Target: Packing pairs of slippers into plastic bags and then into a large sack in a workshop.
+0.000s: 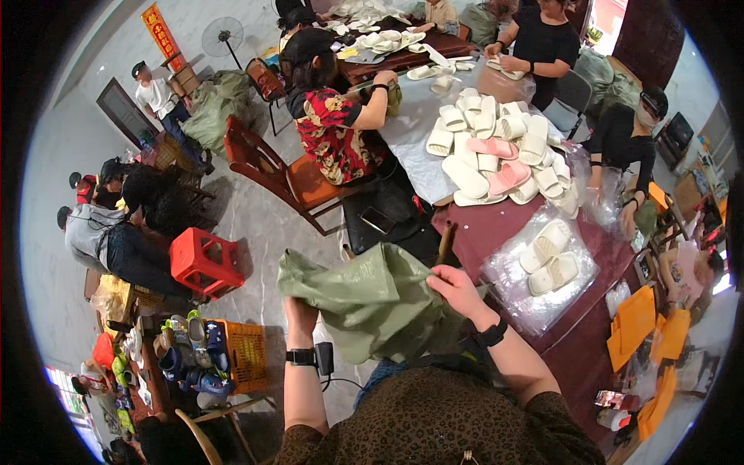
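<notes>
Brown leopard-print top [434,415], six o'clock; left hand [301,316], right hand [459,293] grip green plastic sack [380,298]; maroon table [470,232], three; grey marbled floor [265,249], nine.

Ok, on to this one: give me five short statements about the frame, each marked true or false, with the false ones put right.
1. The left hand and right hand both touch the green sack. True.
2. The pink slippers lie on the floor. False: the pink slippers lie on the pile of white slippers.
3. Two white slippers lie on clear plastic to the right of the sack. True.
4. The stool is blue. False: the stool is red.
5. Only the right wrist wears a black band. False: both wrists wear one.
</notes>
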A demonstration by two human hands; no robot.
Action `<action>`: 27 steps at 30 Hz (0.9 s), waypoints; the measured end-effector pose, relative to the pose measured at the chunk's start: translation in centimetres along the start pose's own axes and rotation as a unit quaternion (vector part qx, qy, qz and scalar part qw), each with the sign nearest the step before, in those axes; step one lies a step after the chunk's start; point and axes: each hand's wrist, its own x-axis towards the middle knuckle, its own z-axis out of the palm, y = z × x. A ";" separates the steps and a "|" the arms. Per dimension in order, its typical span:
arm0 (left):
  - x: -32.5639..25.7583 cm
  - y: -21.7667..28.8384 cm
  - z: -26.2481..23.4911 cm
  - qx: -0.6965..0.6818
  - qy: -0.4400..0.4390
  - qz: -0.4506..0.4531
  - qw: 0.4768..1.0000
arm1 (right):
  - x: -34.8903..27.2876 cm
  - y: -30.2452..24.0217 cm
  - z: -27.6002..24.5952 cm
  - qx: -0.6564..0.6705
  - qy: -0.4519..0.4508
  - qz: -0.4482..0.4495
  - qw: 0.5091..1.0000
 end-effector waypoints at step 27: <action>-10.5 0.1 6.3 0.059 0.022 0.017 0.998 | -4.5 7.8 -3.3 -0.393 0.113 -0.053 0.911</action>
